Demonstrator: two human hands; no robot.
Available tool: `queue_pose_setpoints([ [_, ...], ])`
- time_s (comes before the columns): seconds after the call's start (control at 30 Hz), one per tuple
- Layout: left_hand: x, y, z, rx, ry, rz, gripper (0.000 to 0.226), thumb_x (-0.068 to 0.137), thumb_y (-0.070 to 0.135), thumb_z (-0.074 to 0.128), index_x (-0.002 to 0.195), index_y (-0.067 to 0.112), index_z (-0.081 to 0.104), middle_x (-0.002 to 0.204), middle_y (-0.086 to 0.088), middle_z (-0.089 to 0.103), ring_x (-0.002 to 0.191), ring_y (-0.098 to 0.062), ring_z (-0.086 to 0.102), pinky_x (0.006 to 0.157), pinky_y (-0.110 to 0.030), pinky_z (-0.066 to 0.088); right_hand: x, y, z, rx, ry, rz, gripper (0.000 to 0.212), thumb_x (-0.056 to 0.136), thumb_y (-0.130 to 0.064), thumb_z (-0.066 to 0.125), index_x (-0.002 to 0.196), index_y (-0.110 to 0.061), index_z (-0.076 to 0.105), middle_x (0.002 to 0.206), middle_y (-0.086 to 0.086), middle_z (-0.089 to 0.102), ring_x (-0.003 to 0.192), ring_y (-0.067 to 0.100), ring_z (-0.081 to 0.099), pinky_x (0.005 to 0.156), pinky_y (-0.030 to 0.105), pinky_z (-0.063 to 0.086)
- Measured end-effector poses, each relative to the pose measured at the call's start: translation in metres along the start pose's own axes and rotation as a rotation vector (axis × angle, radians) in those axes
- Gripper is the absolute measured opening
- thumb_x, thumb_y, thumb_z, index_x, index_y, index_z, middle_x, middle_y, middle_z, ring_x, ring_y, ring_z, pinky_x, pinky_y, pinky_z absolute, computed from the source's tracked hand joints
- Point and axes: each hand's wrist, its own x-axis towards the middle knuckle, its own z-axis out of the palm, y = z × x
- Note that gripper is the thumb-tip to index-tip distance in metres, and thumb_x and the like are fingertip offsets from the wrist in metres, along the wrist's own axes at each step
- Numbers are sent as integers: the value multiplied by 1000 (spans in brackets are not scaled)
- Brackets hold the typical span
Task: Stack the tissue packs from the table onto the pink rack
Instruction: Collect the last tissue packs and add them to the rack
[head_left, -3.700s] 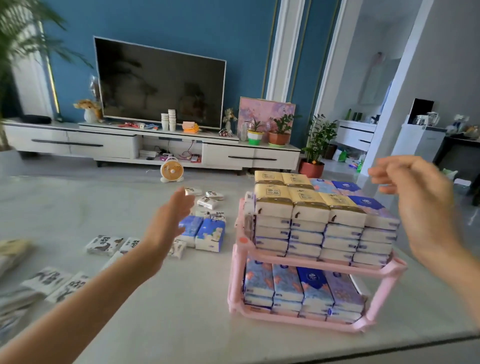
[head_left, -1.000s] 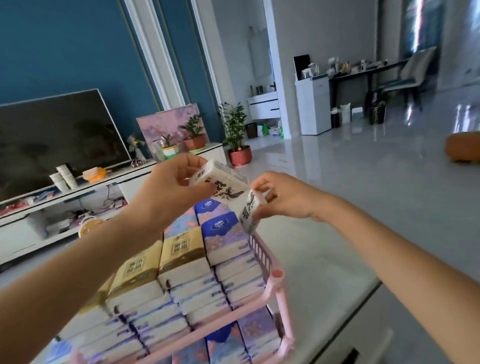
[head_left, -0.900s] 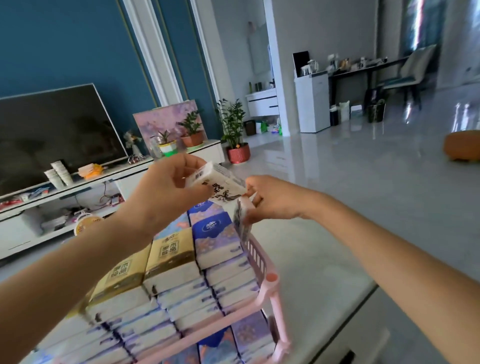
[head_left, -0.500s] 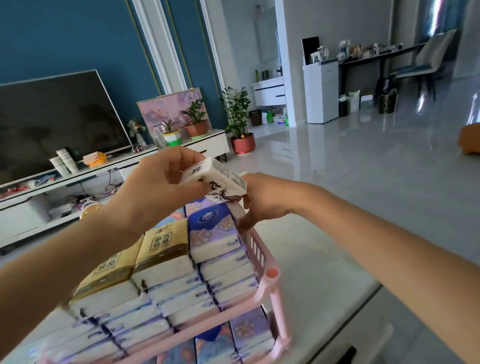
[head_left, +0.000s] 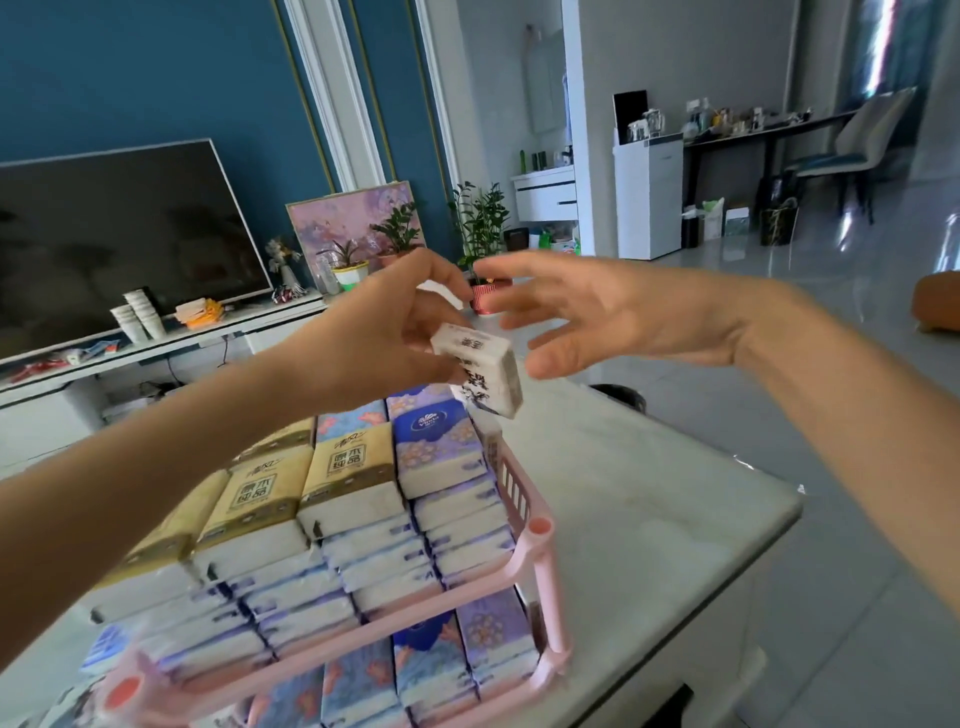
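Centrally, one small white tissue pack (head_left: 480, 370) with black ink-style print is held in the air, tilted, just above the right end of a pink plastic two-tier rack (head_left: 535, 543). The left hand (head_left: 384, 332) pinches this pack between thumb and curled fingers. The right hand (head_left: 602, 317) hovers just beside it, empty, with fingers spread wide and not touching the pack.

The rack's upper tier is filled with stacked tissue packs in four front columns. Three columns are topped by tan-wrapped packs (head_left: 348, 467) and one by a purple-and-blue floral pack (head_left: 436, 441). The left forearm partly hides the leftmost column. More packs show in a row behind, and the number of layers is too blurred to count. On the lower tier, about four blue and purple packs (head_left: 421, 654) are visible, also blurred.

The rack stands on a white marble table (head_left: 649, 493). One dark television (head_left: 119, 234) stands in front of a blue wall beyond.
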Motion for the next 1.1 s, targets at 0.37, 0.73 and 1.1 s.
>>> queue_pose_setpoints([
  [0.37,-2,1,19,-81,67,26,42,66,1,77,93,20,51,85,-6,67,77,-12,67,72,-26,56,-2,25,40,219,83,27,42,72,-16,61,114,-15,55,100,-3,67,92,7,64,82,23,53],
  [0.73,-3,-10,17,194,84,19,45,80,22,70,119,27,48,117,7,57,108,-9,53,96,-27,43,-11,42,44,453,197,37,59,69,-16,65,120,-40,48,115,4,63,104,20,63,84,30,54],
  [1.1,-11,-36,31,654,-289,-392,54,97,48,11,145,25,19,154,3,13,143,-19,7,111,-55,5,5,75,82,89,386,-28,56,67,-15,81,109,-38,54,108,10,61,89,18,58,84,36,50],
])
